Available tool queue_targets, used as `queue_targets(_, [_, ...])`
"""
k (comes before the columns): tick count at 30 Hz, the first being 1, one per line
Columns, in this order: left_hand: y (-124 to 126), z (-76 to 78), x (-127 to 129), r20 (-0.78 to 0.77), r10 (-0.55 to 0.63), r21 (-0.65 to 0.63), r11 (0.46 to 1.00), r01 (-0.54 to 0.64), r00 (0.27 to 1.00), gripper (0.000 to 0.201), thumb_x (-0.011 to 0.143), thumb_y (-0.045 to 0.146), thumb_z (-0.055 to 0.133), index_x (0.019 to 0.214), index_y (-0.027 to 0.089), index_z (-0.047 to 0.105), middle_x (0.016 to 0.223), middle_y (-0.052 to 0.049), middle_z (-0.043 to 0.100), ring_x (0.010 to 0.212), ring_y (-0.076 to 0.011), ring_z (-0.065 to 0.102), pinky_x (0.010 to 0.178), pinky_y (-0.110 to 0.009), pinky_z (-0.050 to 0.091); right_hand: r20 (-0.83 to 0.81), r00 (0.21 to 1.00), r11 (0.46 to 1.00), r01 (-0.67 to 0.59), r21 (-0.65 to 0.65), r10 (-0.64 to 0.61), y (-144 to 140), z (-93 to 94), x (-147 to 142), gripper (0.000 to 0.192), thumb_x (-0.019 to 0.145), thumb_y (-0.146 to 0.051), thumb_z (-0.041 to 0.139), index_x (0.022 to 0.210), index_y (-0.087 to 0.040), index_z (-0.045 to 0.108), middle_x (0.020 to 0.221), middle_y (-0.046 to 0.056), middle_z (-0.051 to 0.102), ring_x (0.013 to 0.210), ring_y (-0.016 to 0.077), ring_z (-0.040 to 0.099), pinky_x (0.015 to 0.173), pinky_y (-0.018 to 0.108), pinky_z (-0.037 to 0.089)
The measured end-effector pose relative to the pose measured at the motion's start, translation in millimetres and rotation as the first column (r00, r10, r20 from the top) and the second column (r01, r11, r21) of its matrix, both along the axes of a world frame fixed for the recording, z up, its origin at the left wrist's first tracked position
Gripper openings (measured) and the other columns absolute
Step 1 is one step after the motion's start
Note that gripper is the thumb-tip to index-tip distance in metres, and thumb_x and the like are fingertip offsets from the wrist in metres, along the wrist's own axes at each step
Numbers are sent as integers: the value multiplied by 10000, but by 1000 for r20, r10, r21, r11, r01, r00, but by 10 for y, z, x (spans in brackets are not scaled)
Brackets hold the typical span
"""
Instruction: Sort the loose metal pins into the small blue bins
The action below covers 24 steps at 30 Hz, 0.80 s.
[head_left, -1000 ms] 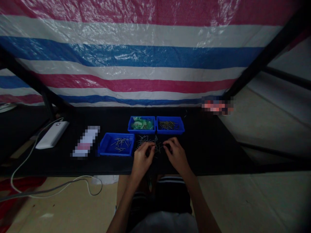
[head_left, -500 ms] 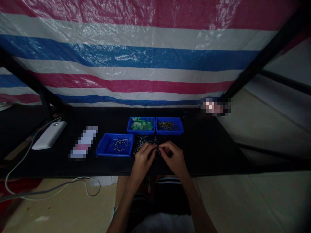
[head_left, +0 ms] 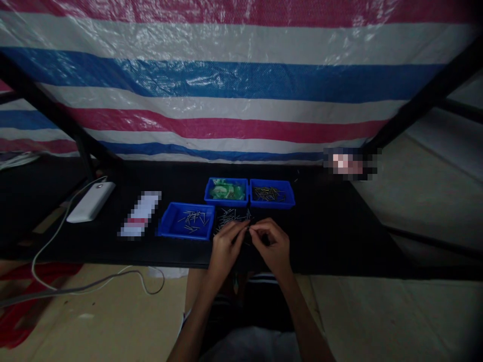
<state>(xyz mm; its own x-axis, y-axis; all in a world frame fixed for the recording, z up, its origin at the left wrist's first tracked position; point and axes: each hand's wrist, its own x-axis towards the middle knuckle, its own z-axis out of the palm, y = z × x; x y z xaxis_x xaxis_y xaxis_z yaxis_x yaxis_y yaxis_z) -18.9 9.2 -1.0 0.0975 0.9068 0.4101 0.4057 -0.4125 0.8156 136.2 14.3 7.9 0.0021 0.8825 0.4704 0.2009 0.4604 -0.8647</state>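
head cam: hands (head_left: 226, 244) pinched narrow, can't tell if holding; part-hide pins (head_left: 230, 216); blue trays (head_left: 172, 222) nr, wht device (head_left: 92, 202) l

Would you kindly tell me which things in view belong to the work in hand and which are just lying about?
Likely part of the job:
left hand and right hand
loose metal pieces near them
front blue tray holding similar pieces
probably both rear blue trays

Apparently just lying about:
white device
blurred rectangle beside it
red item on the floor
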Motion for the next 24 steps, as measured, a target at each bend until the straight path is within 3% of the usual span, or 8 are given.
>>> queue_targets(3, [1, -6, -13, 10, -19, -16, 1000, 19, 1000, 278, 1016, 186, 581, 1224, 252, 754, 1059, -61, 768, 987, -202, 715, 892, -306, 551, -24, 997, 997, -71, -34, 70, -12, -3, -3, 65, 922, -183, 691, 955, -228, 725, 841, 12, 643, 690, 135, 596, 625, 273, 501])
queue_targets(9, [4, -10, -34, 62, -8, -3, 1000, 8, 998, 243, 1001, 179, 607, 1155, 247, 783, 986, -54, 760, 913, -185, 708, 829, -277, 543, -3, 995, 994, -97, -55, 97, -5, 1, -12, 205, 943, -177, 677, 1115, -249, 761, 910, 27, 681, 744, 139, 633, 668, 273, 530])
queue_targets(24, [13, -11, -31, 72, -29, -28, 999, 31, 997, 215, 993, 178, 604, 1069, 222, 800, 946, -58, 754, 890, -185, 704, 809, -276, 538, 45, 995, 992, -83, -93, 88, -11, -27, -2, 186, 943, -227, 706, 1097, -255, 807, 881, 29, 753, 740, 151, 677, 696, 277, 553])
